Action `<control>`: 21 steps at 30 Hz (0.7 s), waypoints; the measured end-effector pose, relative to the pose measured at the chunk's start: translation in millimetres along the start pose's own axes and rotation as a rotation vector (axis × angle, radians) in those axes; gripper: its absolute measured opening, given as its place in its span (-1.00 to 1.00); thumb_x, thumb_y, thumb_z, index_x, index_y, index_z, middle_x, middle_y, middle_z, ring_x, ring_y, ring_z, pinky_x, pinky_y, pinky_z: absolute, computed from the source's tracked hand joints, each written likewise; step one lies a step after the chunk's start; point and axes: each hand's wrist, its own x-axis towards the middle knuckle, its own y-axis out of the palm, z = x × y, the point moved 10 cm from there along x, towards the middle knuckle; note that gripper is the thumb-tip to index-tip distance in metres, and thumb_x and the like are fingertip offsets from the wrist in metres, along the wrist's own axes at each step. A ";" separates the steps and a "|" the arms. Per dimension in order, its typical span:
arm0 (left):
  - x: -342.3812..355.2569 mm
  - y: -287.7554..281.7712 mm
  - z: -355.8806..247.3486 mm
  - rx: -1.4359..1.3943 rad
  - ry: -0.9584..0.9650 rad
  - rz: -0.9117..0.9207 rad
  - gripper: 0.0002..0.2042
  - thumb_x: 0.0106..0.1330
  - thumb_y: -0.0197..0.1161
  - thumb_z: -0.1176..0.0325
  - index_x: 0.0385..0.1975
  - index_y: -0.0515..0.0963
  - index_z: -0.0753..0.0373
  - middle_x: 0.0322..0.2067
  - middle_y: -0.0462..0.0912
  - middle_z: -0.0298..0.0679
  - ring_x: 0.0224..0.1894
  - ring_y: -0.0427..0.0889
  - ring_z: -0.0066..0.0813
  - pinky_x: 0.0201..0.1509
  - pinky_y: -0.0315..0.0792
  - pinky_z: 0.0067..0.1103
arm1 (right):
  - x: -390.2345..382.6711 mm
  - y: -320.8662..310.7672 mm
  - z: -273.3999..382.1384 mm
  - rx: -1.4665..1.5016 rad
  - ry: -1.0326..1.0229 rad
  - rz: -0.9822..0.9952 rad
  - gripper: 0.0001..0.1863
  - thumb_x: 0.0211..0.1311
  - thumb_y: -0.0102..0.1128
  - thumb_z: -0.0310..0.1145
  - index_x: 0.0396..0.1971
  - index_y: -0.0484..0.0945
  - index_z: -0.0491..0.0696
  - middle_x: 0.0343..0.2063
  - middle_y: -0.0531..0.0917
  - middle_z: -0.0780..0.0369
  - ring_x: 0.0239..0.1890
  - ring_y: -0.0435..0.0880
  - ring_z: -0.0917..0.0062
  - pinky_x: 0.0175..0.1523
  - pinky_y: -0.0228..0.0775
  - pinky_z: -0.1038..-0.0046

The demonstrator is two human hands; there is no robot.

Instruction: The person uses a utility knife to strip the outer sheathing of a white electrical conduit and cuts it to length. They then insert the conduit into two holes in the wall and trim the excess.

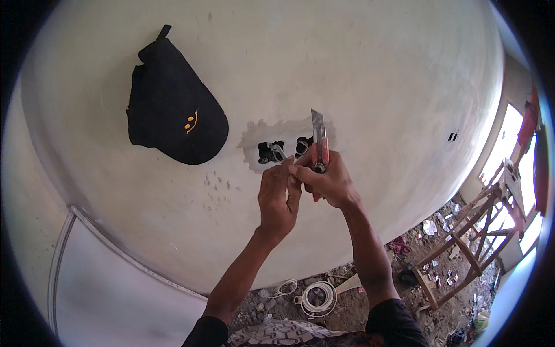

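Observation:
Red-handled utility knife (320,151) in my right hand (335,184), its blade out and pointing up the wall. The fingers of that hand are closed around the handle, and the thumb reaches toward my left fingertips. My left hand (278,199) pinches a light-coloured cable (278,152) that comes out of the left wall-box hole (265,153). The cable's end is hidden between the fingers of both hands. A second box hole (302,146) lies just behind the knife, partly covered by my right hand. Rough grey plaster (252,134) surrounds both holes.
On the pale wall (393,69), a black cap (167,104) with orange stitching hangs to the upper left. Below, a coil of white cable (319,299) lies on rubble-strewn ground. A wooden trestle (462,243) stands at right, and a white panel (115,283) is at lower left.

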 end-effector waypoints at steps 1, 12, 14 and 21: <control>-6.5 4.3 0.8 0.000 -0.027 0.020 -0.62 0.38 0.22 0.53 0.19 0.48 0.44 -0.18 0.68 -0.06 -0.09 0.61 -0.18 -0.09 0.54 -0.37 | -4.2 -1.7 -4.3 -0.052 0.022 -0.005 -0.66 0.34 0.29 -0.16 -0.48 0.63 -0.16 -0.65 0.59 0.32 -0.66 0.48 0.74 -0.61 0.26 0.58; -29.8 26.6 9.7 0.032 -0.009 -0.015 -0.57 0.41 0.22 0.46 0.26 0.44 0.41 0.20 0.51 0.07 0.26 0.51 0.02 0.19 0.54 -0.29 | -11.5 4.7 -7.8 -0.138 0.008 0.189 -0.67 0.38 0.09 -0.23 -0.46 0.53 -0.20 -0.66 0.49 0.35 -0.52 0.42 0.72 -0.46 0.30 0.47; -28.2 26.4 5.4 0.036 0.027 -0.012 -0.60 0.42 0.21 0.47 0.20 0.45 0.51 0.14 0.56 0.09 0.23 0.52 0.05 0.20 0.52 -0.27 | -10.3 4.4 -4.8 -0.153 -0.010 0.203 -0.71 0.34 0.09 -0.29 -0.47 0.52 -0.21 -0.67 0.50 0.34 -0.52 0.42 0.72 -0.45 0.31 0.47; -23.4 21.1 1.4 0.043 0.072 -0.024 -0.58 0.35 0.31 0.41 0.10 0.49 0.59 0.03 0.63 0.12 0.15 0.57 0.07 0.14 0.57 -0.25 | -10.4 8.5 -8.0 -0.223 0.002 0.200 -0.76 0.29 0.11 -0.36 -0.49 0.54 -0.23 -0.66 0.54 0.30 -0.50 0.45 0.73 -0.43 0.36 0.46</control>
